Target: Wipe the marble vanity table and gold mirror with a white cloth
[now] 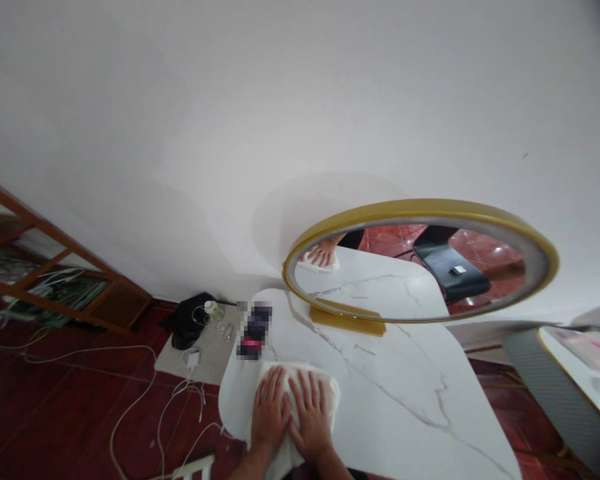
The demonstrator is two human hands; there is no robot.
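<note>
A white cloth [333, 393] lies spread on the left part of a white, grey-veined tabletop [390, 413]. My left hand [270, 410] rests flat on the cloth, fingers stretched forward. Beside it, my right hand [310, 413] also presses flat on the cloth with its fingers slightly apart; the thumbs nearly meet. Just beyond the hands, near the table's left edge, lies a dark phone-like object [256, 330], blurred by pixelation. A gold-framed oval mirror [370, 280] stands on a gold base [347, 321] at the back and reflects one hand on the cloth.
Left of the table, a low pale surface [215, 360] holds a black bag [187, 320], a small bottle [213, 309] and a white charger [193, 360]. Cables [113, 433] trail over the red tiled floor. A wooden shelf [55, 267] stands far left, a grey-sided cabinet [555, 393] at right.
</note>
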